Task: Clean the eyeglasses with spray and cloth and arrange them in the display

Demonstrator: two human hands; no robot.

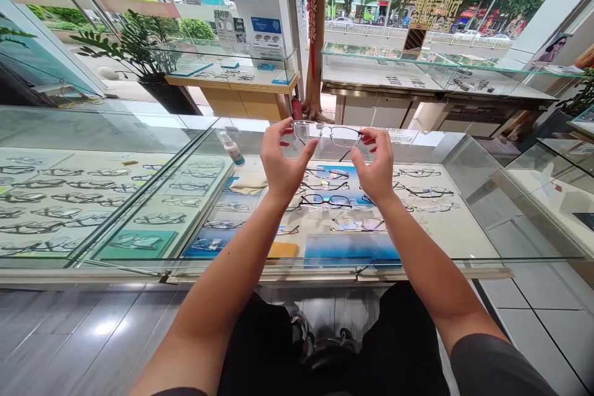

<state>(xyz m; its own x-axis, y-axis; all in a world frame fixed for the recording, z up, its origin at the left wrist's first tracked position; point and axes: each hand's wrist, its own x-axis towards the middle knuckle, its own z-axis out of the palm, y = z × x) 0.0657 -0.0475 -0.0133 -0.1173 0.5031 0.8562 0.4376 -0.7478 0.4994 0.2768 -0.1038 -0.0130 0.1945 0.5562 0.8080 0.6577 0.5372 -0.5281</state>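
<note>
Over the glass case (471,238), a pair of clear glasses (331,133) hangs in the air between two bare hands, its lenses side by side and its arms unfolded. The left hand (288,158) has the left end of the frame, fingers curled at the corner and thumb stretched towards the lower edge of the lens. The right hand (375,164) has the other end, fingertips at the corner, thumb pointing up below the rim. Both grips are light and partly curled — whether either thumb presses on the frame, I cannot tell.

Beneath, inside the case, more frames (325,200) lie in rows, some on a blue sheet (352,247) and some on pale lining. A yellow cloth (283,250) lies near the front edge. Left of the left hand are a white spray bottle (231,148) and, just nearer, a beige cloth (249,183); whether these two rest on the glass or under it is unclear. Further left, a green tray (139,244) holds one pair. Beyond the case stand a potted plant (139,43) and a red extinguisher (296,106).
</note>
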